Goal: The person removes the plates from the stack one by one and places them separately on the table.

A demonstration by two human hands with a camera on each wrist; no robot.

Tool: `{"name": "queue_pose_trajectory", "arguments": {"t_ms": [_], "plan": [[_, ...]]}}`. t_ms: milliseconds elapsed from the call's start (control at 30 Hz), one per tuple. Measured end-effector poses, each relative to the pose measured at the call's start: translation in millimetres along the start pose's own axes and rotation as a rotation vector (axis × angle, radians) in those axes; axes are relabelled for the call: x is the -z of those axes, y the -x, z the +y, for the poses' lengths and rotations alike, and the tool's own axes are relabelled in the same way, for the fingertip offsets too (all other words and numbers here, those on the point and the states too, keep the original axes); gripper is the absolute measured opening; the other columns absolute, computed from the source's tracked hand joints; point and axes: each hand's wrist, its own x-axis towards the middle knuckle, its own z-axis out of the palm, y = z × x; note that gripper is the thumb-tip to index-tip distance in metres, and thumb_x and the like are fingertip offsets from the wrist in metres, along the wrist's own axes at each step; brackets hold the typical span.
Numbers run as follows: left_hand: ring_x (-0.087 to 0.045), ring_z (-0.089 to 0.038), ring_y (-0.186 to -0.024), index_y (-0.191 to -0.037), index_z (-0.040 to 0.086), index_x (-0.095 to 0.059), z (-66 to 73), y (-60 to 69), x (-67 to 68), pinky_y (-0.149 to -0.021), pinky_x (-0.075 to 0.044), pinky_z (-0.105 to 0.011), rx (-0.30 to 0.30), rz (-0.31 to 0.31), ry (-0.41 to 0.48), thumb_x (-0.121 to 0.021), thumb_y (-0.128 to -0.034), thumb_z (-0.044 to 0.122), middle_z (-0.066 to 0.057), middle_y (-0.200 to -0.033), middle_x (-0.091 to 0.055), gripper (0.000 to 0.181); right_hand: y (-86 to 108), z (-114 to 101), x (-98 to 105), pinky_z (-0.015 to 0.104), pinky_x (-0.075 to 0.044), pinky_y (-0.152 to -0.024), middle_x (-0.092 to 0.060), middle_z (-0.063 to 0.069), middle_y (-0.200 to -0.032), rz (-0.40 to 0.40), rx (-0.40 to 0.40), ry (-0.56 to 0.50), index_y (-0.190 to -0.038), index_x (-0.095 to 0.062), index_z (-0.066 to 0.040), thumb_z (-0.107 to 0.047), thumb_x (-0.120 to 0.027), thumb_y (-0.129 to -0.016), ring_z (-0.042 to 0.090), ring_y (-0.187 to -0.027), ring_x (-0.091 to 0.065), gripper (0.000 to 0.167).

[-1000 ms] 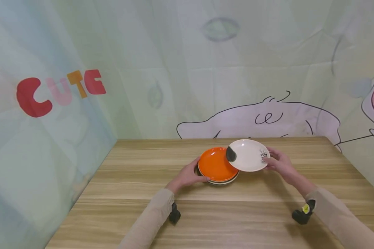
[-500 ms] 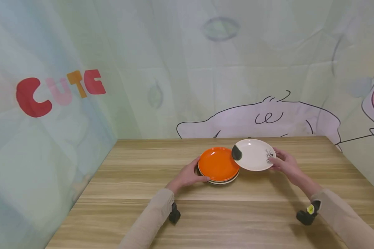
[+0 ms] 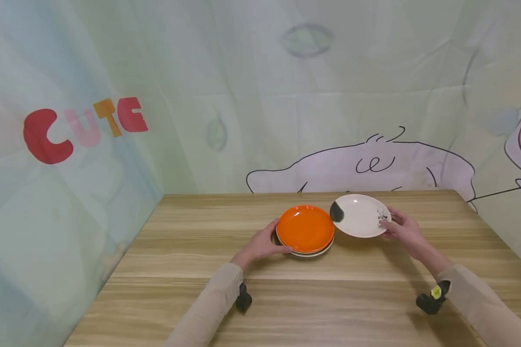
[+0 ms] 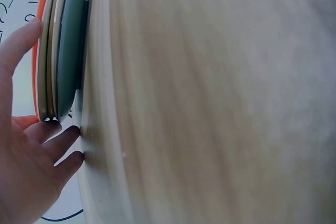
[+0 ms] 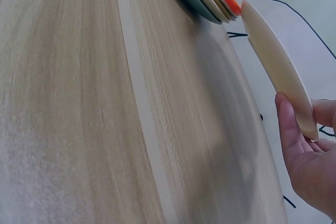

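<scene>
My right hand point(image 3: 405, 233) pinches the right rim of a white plate point(image 3: 359, 217) with a dark patch and a small black drawing. It holds the plate tilted above the table, just right of the stack; in the right wrist view the plate's underside point(image 5: 278, 64) shows. My left hand point(image 3: 262, 242) holds the left side of a stack of plates, thumb on the front rim and fingers round the edge. On top lies an orange plate point(image 3: 305, 229). Cream-rimmed plates come below it, and a dark green dish point(image 4: 72, 45) is lowest in the left wrist view.
The wood-grain table point(image 3: 304, 308) carries the stack near its back edge. A printed curtain point(image 3: 226, 96) hangs behind and to the left. Dark camera mounts point(image 3: 431, 299) sit at both wrists.
The white plate has moved right in my right hand, from overlapping the orange plate to beside it. My left hand and the stack have stayed practically still.
</scene>
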Motion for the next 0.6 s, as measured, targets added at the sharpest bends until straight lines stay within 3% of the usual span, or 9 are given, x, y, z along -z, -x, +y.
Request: {"name": "queue_pose_trajectory", "arguments": {"t_ms": [500,600], "plan": [[-0.027,-0.021,-0.133,-0.145,0.014,-0.022,1.3,0.9,-0.2,-0.109,-0.023,-0.043,0.004,-0.003,0.014,-0.074,-0.0696,0.047,-0.005,-0.146,-0.030,0.097,0.9,12,5,0.019,-0.054,-0.065,-0.044,0.020,-0.118,0.048,-0.008,-0.073,-0.138,-0.008,0.015,-0.003,-0.049,-0.091,0.001,-0.070,-0.059,0.065],[-0.027,-0.021,-0.133,-0.145,0.014,-0.022,0.8,0.9,-0.4,-0.109,-0.023,-0.043,0.001,-0.004,0.013,-0.074,-0.0696,0.046,-0.005,-0.146,-0.030,0.097,0.8,15,4,0.019,-0.054,-0.065,-0.038,0.030,-0.124,0.061,-0.024,-0.076,-0.138,-0.007,0.014,-0.003,-0.048,-0.092,0.000,-0.069,-0.059,0.065]]}}
